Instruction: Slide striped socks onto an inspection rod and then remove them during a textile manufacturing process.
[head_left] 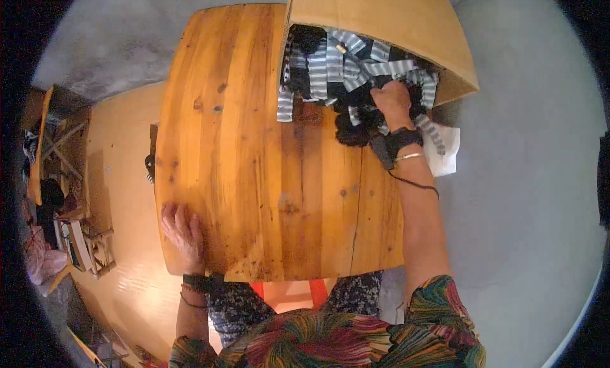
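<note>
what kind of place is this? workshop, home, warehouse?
Probably a small home workshop or craft room. A bare wooden table holds a cardboard box spilling grey-striped and black fabric pieces, which the right hand reaches into; the left hand rests on the table. Cluttered wooden racks stand to the left.

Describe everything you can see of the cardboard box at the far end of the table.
The cardboard box is plain brown, lying tipped on its side at the far right corner of the wooden table, its opening facing the person. A heap of grey-and-white striped and black fabric pieces spills from it onto the tabletop. The right hand reaches into that heap at the opening. The box's far side is out of view.
</note>
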A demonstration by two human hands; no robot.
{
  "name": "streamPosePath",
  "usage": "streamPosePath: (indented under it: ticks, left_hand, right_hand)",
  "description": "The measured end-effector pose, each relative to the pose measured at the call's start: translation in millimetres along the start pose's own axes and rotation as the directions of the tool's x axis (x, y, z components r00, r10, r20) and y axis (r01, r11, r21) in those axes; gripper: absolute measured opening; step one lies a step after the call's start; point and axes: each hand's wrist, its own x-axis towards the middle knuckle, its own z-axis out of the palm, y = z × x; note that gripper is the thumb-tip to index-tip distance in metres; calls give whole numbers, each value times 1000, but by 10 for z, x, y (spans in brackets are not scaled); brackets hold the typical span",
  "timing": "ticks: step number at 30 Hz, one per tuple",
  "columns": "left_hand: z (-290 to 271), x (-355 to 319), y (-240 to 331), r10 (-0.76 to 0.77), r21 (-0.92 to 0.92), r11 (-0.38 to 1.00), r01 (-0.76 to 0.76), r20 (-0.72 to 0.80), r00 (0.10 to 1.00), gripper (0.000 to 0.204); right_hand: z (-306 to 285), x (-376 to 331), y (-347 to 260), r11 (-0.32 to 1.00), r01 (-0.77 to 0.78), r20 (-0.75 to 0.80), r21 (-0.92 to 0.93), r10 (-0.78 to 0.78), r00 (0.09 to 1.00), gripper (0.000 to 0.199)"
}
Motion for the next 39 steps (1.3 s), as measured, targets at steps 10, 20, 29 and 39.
streamPosePath:
  ticks: [10, 20, 29, 39]
  left_hand:
    - [-49, 228, 234, 2, -4, 1000, -2, -72, 997, 24]
    - [-229, -202, 792, -84, -658, 743, 124, 93, 992, 23]
    - [-452, -593, 1298, 179, -763, 624, 168, 349, 920, 17]
    - [-277, -829, 1762, 268, -402, -201, 894, 855, 444, 28]
  right_hand:
    - [-788, -903, -118, 999, 19, 233, -33, -11, 972, 29]
    - [-1115, -2060, -207, 982, 58, 155, 182, -86, 984, 42]
    - [-904, -2596, 380, 583, -158, 173, 797, 31, 984, 24]
    - [-1028, -3632, -400, 835, 69, 461, 546, -368, 808, 28]
